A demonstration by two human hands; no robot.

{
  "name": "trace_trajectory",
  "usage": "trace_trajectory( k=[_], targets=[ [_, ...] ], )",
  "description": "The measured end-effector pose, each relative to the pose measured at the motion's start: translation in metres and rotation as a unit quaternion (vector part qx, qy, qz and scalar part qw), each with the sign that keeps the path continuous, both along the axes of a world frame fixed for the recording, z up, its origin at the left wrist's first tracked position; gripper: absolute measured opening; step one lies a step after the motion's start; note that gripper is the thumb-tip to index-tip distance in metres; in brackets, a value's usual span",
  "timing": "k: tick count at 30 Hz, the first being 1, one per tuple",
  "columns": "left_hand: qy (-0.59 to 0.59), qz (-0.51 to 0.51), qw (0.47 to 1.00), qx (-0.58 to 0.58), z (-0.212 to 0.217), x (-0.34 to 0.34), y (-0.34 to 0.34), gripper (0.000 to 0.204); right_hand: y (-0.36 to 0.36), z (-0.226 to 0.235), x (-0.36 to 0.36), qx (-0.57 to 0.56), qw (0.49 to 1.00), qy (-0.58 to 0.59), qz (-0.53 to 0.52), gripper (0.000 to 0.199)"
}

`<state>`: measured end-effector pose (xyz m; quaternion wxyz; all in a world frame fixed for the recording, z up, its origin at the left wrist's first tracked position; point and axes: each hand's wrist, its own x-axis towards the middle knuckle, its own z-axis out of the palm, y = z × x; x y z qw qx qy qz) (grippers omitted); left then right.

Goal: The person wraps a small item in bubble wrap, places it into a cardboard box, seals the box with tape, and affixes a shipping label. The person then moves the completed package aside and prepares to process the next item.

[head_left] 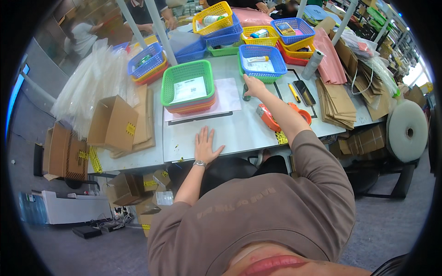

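Note:
My left hand [206, 146] lies flat on the white table [184, 138], fingers spread and nothing in it. My right hand [254, 87] reaches out to the front left corner of a blue basket [263, 65], which sits in a green one and holds a white paper slip and a yellow-and-white tube. Its fingers are closed round the top of a small dark cylinder [247, 94], whose kind I cannot make out. Left of it stands a stack of baskets with a green basket [188, 83] on top, a printed white slip [189, 90] inside.
An orange tape dispenser [268, 118], a yellow marker [294, 93], a phone [305, 93] and a grey spray can [313, 64] lie or stand on the right. Flat cardboard [336, 103] is beyond them. Clear plastic bags [96, 87] and an open carton [112, 122] occupy the left.

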<state>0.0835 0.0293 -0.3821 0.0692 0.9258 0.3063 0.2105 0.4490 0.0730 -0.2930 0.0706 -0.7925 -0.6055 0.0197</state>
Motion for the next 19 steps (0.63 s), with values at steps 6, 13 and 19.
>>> trace_trajectory(
  k=[6, 13, 19],
  targets=[
    [-0.011, -0.002, 1.000, -0.014, 0.011, 0.003, 0.006, 0.081, -0.023, 0.049, -0.030, 0.025, 0.996, -0.073, -0.043, 0.083],
    [-0.269, 0.002, 0.926, -0.264, 0.024, -0.020, 0.004, 0.058, -0.150, 0.287, -0.096, 0.374, 0.835, 0.267, 0.303, 0.067],
    [-0.365, -0.276, 0.838, -0.296, 0.231, 0.000, -0.019, 0.044, -0.231, 0.435, -0.133, 0.448, 0.738, 0.043, 0.502, 0.089]
  ],
)
